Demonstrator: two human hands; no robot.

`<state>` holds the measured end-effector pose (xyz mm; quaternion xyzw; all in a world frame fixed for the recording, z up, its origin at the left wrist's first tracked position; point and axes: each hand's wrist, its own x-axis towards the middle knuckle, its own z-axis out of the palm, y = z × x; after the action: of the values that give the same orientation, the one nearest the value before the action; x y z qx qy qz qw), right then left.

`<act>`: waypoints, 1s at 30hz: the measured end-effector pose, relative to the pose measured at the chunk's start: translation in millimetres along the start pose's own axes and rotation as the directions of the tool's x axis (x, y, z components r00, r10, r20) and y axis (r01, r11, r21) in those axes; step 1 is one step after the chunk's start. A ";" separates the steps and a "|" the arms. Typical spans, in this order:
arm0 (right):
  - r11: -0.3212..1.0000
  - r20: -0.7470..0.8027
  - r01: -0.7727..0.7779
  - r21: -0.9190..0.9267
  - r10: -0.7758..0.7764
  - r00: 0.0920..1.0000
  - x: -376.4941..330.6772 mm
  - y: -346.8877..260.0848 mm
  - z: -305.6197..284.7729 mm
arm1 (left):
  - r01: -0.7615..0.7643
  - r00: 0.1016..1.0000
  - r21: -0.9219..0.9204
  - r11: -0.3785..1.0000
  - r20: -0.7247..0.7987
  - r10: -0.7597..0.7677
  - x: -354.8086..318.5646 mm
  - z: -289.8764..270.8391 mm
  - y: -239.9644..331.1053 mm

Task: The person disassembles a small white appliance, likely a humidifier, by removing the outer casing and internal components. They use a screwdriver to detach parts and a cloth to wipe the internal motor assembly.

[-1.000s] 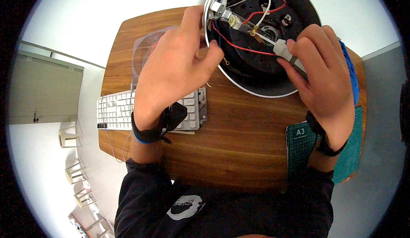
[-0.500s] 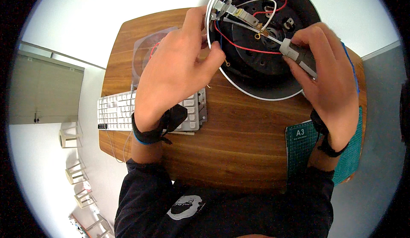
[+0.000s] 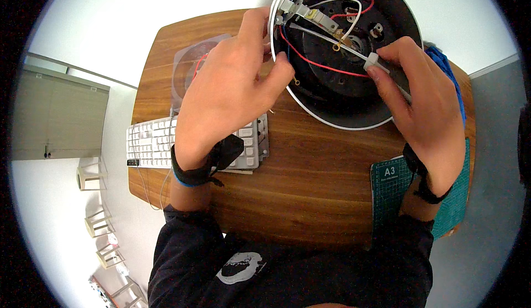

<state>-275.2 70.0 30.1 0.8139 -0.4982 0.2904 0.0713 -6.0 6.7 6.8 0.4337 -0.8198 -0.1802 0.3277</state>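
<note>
While the left hand (image 3: 232, 76) pinches the white rim of a deep, round, black metal housing (image 3: 348, 106), its thumb over the near-left edge and its fingers partly hidden outside, the right hand (image 3: 423, 87) pinches one screwdriver with a grey handle and a bare metal shaft (image 3: 354, 52) between thumb and bent forefinger. The housing stands at the far side of a brown wood-grain table (image 3: 310, 170), right of centre. The shaft slants over its inside, the flat tip near a silvery metal bracket (image 3: 290, 8) on the left wall; whether they touch, I cannot tell.

Within the housing run one white wire (image 3: 360, 12) and at least two red stretches of wire (image 3: 318, 63); two brass ring terminals (image 3: 337, 47) show.

Printed lettering can be made out at the far left corner of one green gridded cutting mat (image 3: 387, 197), near right; one white figure (image 3: 240, 268) is printed on the black shirt (image 3: 310, 269). One white keyboard (image 3: 152, 139), its key legends too small to read, lies left, with one clear plastic piece (image 3: 185, 70) beyond it. At least three pale stools (image 3: 88, 177) stand far left.
</note>
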 end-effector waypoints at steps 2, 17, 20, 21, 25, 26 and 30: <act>1.000 -0.020 -0.007 0.004 0.007 1.000 -0.5 -0.8 1.5 | -0.002 1.000 0.010 1.000 -0.002 0.002 0.1 0.0 -0.2; 1.000 -0.027 0.006 -0.001 -0.007 1.000 -1.0 -2.9 4.3 | -0.027 1.000 0.010 1.000 0.005 0.027 0.3 0.1 -2.0; 1.000 -0.039 0.015 0.007 -0.014 0.999 -1.0 -3.5 4.3 | -0.017 1.000 -0.003 1.000 -0.001 0.017 0.1 0.9 -1.4; 1.000 -0.040 0.007 0.006 -0.006 0.999 -1.1 -4.3 4.2 | -0.020 1.000 -0.001 1.000 -0.001 0.020 0.4 1.0 -1.5; 1.000 -0.034 -0.003 0.010 0.003 0.999 -1.3 -4.7 3.9 | -0.027 1.000 0.022 0.999 -0.005 0.027 0.1 0.5 -2.0; 1.000 -0.030 0.001 0.012 0.000 1.000 -1.2 -4.1 4.0 | -0.028 1.000 0.031 0.999 -0.006 0.028 -0.2 0.3 -2.1; 0.999 -0.007 -0.046 -0.011 0.046 0.999 -2.3 -7.2 4.1 | -0.029 1.000 0.030 0.999 -0.004 0.029 -0.3 0.5 -4.1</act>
<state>-268.1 73.7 26.7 0.8009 -0.5181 0.2918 0.0709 -3.8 4.7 3.9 0.4269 -0.8280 -0.1621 0.3256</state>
